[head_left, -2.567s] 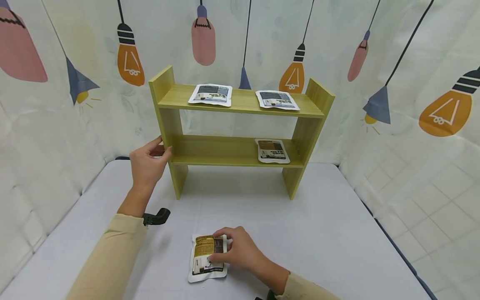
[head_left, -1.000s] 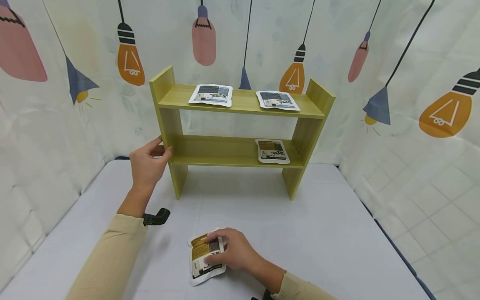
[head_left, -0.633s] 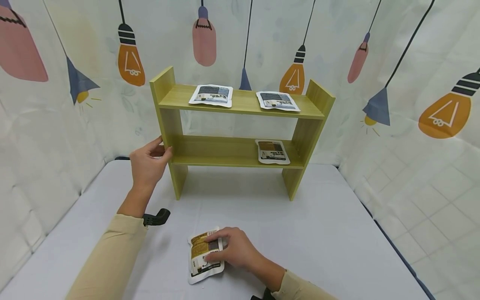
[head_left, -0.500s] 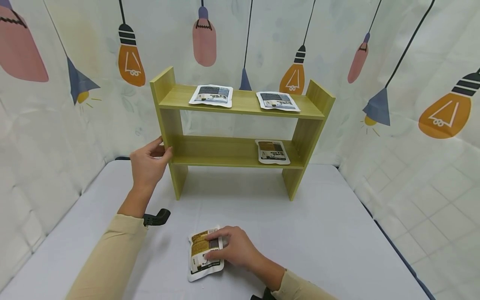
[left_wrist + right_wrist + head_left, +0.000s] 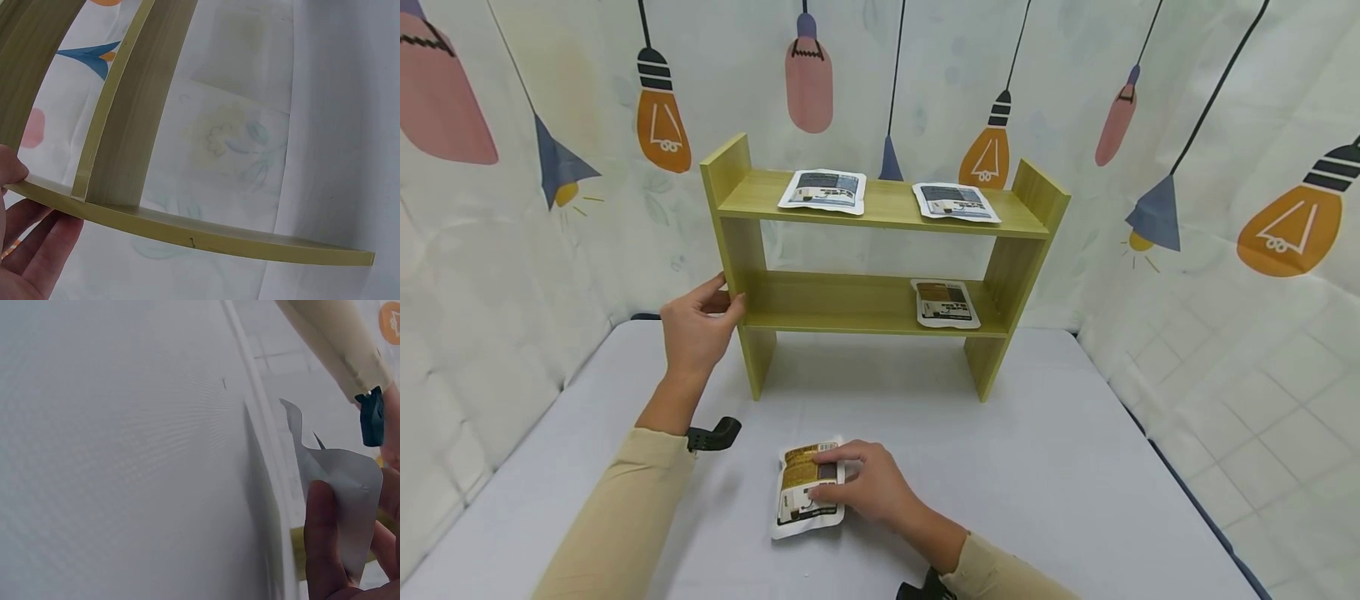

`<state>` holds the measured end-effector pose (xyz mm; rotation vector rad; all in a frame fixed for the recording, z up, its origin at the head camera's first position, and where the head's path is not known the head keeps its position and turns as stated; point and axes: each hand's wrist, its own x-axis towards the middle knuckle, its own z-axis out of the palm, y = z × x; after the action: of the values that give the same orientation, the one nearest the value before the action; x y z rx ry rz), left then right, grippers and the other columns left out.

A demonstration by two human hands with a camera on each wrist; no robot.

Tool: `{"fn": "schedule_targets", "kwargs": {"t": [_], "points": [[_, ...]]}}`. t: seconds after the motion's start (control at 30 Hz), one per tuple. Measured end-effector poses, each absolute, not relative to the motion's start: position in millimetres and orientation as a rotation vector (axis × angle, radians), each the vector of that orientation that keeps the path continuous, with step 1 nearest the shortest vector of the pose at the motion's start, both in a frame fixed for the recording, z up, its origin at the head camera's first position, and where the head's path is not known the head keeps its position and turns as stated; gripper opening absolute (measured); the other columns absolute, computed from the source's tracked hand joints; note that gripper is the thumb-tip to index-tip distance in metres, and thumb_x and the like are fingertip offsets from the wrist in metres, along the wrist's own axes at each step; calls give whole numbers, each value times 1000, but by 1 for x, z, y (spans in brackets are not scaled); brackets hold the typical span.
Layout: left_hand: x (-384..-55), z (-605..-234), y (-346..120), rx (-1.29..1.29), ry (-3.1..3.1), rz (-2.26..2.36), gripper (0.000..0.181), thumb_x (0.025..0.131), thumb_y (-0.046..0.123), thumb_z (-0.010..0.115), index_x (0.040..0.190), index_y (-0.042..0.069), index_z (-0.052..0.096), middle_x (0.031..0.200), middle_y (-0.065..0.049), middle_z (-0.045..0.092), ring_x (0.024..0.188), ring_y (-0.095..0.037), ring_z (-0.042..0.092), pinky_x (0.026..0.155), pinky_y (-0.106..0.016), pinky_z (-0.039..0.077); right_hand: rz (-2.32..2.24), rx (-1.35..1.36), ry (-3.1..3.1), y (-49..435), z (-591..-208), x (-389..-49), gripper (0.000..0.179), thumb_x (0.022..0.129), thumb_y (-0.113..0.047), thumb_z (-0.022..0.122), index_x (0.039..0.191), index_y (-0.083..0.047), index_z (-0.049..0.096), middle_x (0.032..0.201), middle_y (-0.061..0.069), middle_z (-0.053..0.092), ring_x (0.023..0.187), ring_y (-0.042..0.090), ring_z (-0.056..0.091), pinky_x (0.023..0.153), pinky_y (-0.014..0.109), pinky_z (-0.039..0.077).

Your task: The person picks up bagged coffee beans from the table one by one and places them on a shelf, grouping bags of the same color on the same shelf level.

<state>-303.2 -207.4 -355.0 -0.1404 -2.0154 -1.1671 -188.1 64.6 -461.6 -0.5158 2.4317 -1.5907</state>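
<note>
My left hand (image 5: 696,327) grips the left side panel of a yellow-green wooden shelf (image 5: 880,327). In the left wrist view, the thumb and fingers of the left hand (image 5: 37,244) lie on either side of the panel edge (image 5: 250,245). My right hand (image 5: 872,487) pinches the right edge of a white pouch (image 5: 805,512) with a gold and brown label, low over the table in front of the shelf. From the right wrist, the pouch (image 5: 344,487) shows its plain pale side, with fingers of the right hand (image 5: 325,550) pressed against it.
On the top shelf board lie two white pouches with blue-grey labels, a left pouch (image 5: 823,192) and a right pouch (image 5: 957,202). A brown-labelled pouch (image 5: 945,303) lies at the lower board's right. Patterned fabric walls (image 5: 1225,350) surround the white table (image 5: 1037,467).
My right hand has taken hold of the gold-labelled pouch, lifted and tilted it, and moved it slightly forward toward the shelf. The left hand and the shelf have stayed in place.
</note>
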Motion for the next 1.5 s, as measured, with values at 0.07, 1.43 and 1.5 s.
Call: {"fn": "schedule_targets", "kwargs": {"t": [0.07, 1.43, 1.5], "points": [[-303, -355, -207, -140, -2015, -1168, 41, 92, 13, 71, 133, 11, 69, 97, -22, 78, 72, 24, 56, 69, 1, 45, -1598, -514, 2440, 64, -461, -190, 38, 73, -24, 92, 110, -27, 82, 115, -4, 74, 105, 8, 60, 81, 24, 51], [-301, -354, -205, -104, -2047, -1148, 42, 94, 20, 72, 136, 16, 68, 99, -20, 79, 75, 23, 54, 70, 1, 44, -1931, -390, 2203, 64, -420, -227, 44, 80, -15, 87, 122, -26, 77, 123, 8, 67, 84, 19, 76, 68, 32, 63], [-301, -353, -205, -105, -2047, -1145, 43, 94, 19, 72, 136, 16, 68, 100, -20, 79, 74, 23, 54, 70, 1, 44, -1943, -399, 2200, 63, -417, -230, 44, 81, -15, 87, 122, -26, 77, 124, 8, 67, 85, 20, 76, 69, 33, 63]]}}
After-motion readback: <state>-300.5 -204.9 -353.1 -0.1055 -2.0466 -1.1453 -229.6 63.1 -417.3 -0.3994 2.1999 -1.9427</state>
